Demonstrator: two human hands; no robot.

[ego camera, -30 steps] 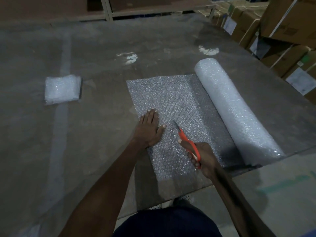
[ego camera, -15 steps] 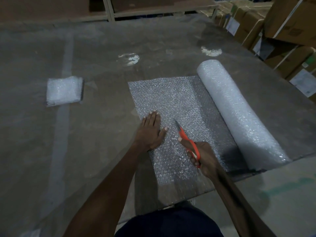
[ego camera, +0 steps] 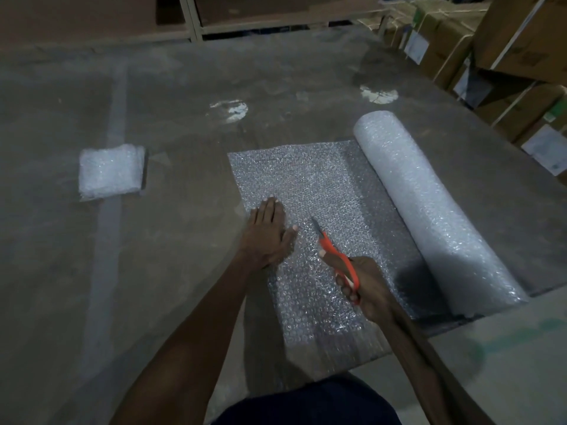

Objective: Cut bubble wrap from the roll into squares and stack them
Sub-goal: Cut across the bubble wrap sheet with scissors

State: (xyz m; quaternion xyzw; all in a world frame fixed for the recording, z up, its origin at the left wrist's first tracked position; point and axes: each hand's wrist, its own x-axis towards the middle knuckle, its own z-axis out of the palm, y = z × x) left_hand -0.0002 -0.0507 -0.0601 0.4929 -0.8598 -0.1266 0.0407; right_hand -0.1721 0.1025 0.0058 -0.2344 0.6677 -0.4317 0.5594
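Note:
A roll of bubble wrap [ego camera: 429, 210] lies on the table at the right, with a sheet [ego camera: 306, 182] unrolled from it toward the left. My left hand [ego camera: 268, 233] presses flat on the sheet's left part, fingers straight. Just to its right, my right hand [ego camera: 365, 286] grips orange-handled scissors [ego camera: 334, 256], whose blades point away from me over the sheet. A stack of cut bubble-wrap squares [ego camera: 110, 171] sits at the left of the table, apart from both hands.
The large grey table [ego camera: 184, 271] has a pale stripe [ego camera: 107, 240] running along its left side. Cardboard boxes [ego camera: 506, 56] are piled beyond the right edge, and shelving [ego camera: 276, 13] stands behind the far edge. The floor [ego camera: 506, 363] shows at the lower right.
Both hands stay where they were on the sheet, with the scissors in the same spot. Only the camera view has shifted slightly.

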